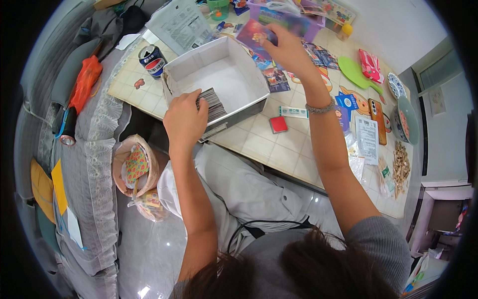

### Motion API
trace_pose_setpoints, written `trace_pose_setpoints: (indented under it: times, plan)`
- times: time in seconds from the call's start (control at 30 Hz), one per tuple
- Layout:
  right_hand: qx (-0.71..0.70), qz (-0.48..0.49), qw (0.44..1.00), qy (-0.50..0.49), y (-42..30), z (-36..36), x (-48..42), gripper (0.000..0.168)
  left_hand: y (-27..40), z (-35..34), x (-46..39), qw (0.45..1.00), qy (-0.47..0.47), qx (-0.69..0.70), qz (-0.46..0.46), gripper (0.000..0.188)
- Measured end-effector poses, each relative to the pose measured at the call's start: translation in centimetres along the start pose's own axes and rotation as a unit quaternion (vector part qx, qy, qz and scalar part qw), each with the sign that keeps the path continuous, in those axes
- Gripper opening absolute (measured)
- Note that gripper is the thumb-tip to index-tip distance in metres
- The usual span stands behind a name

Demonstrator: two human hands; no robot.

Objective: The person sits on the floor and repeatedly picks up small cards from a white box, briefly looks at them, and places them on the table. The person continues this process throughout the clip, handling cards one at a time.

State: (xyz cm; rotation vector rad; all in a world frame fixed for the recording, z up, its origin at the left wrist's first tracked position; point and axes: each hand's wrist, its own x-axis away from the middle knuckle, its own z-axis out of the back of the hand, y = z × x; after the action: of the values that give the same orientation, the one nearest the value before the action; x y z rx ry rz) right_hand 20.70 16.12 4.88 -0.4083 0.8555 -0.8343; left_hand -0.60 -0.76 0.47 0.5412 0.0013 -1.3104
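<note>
A white cardboard box [239,82] stands without a lid at the table's near edge. Inside it, along the near wall, a row of cards [212,104] stands on edge, and my left hand [188,116] rests over the left end of that row, fingers bent around it. Above the box's far right corner, my right hand [285,46] holds a colourful picture card [257,36] between thumb and fingers. More printed cards [277,79] lie loose on the table right of the box, partly beneath my right hand. Whether my left fingers pinch any card is hidden.
A cola can [152,61] stands left of the box, near a printed sheet [181,28]. Behind is a purple basket [317,24]. To the right lie a red square case [278,125], a green paddle [353,71], a smartphone [378,121] and a bowl [407,119].
</note>
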Motion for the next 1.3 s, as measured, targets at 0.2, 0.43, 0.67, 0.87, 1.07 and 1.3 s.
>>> trace_pose_setpoints:
  times: [0.2,0.43,0.67,0.87,1.07,1.3]
  plan:
    - [-0.057,0.064,0.996,-0.005,-2.3,-4.3,-1.2,0.031,0.4,0.3,0.0,1.000,0.011,0.001,-0.004,0.031]
    - [-0.015,0.185,0.982,-0.037,-3.9,-10.1,0.3,0.015,0.6,0.1,0.1,0.999,0.043,-0.006,-0.016,0.028]
    - [0.013,0.169,0.971,-0.172,-3.9,-11.7,1.1,0.019,0.7,0.5,0.0,1.000,0.007,0.001,0.016,0.029]
    - [-0.012,0.170,0.961,-0.219,-3.8,-11.8,1.4,0.019,0.6,0.2,-0.1,1.000,0.028,0.014,-0.006,0.027]
    - [0.009,0.141,0.955,-0.262,-4.2,-11.2,1.7,0.023,0.3,-0.1,-0.2,0.991,0.074,0.115,-0.004,0.031]
    - [0.011,0.113,0.941,-0.317,-4.1,-11.3,1.7,0.021,-0.2,-0.6,0.0,0.988,0.080,-0.104,-0.080,0.037]
